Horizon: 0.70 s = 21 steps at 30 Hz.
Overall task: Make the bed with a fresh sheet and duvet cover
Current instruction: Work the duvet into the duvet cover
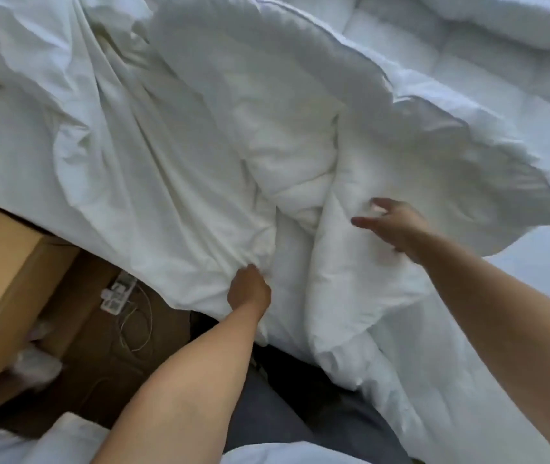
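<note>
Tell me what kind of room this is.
Probably a bedroom: heaped white bedding that the left hand grips, a wooden bedside cabinet beside it, and a power strip on the floor.

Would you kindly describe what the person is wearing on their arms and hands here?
The left forearm and right forearm are bare, no sleeve in view. The left hand and right hand wear no gloves; no watch or bracelet shows. Blur hides any rings.
</note>
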### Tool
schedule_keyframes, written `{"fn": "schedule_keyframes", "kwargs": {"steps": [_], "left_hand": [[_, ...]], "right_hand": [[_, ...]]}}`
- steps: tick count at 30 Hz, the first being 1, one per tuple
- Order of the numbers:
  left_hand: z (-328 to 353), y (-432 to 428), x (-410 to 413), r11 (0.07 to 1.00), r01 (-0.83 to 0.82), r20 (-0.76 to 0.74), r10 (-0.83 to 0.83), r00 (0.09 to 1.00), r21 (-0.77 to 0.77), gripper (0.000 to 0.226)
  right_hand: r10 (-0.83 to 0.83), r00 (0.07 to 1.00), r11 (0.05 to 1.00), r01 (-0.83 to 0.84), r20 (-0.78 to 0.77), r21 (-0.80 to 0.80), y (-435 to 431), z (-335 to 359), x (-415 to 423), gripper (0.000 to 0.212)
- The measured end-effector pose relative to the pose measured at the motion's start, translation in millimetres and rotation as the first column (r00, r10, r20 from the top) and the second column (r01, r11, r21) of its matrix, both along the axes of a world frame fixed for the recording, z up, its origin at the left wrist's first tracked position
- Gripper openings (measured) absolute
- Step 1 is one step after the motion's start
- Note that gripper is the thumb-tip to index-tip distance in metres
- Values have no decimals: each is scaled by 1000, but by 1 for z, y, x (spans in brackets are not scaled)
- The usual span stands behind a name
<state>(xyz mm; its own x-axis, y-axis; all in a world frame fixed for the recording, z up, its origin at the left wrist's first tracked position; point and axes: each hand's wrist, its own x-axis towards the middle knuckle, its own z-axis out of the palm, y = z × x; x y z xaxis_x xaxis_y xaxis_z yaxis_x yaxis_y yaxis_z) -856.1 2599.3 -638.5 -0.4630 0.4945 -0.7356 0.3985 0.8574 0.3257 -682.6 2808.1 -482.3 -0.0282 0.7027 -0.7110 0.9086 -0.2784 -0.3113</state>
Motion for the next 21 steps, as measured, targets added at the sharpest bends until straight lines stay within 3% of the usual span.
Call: {"fn": "schedule_keyframes", "kwargs": {"steps": [2,4,6,8,12,14,15,16,18,21], "left_hand": [[4,-11,-6,988,-113,49,108,993,104,22],[19,-27,-14,958,-227,88,214,973,175,28],[42,-48,-24,927,-289,121,268,956,237,22],[74,-72,-38,898,-328,137,300,944,293,16],[150,-119,-77,868,-360,133,334,933,341,11],[185,-139,-96,914,-258,153,219,964,315,9],[199,-148,-103,941,-180,168,136,976,288,9],[211,-155,-107,960,-110,184,64,981,256,9],[227,-167,-110,976,-13,188,-29,982,218,6],[245,-168,-106,968,36,161,-79,984,250,5]], "right_hand": [[123,989,992,-125,84,17,-35,-21,0,78],[149,983,974,-165,105,156,-69,-27,-1,67],[153,988,937,-152,22,314,-104,-27,-5,47],[187,980,931,-152,-75,333,-130,-23,-12,30],[115,942,990,-135,-317,-43,-149,-9,-49,34],[19,905,979,-104,-426,-178,-158,-3,-81,43],[-112,866,955,-41,-487,-292,-162,0,-98,50],[-292,802,895,36,-521,-445,-165,3,-116,58],[-606,641,677,106,-471,-728,-167,13,-150,63],[-795,499,431,63,-346,-900,-171,27,-189,45]]}}
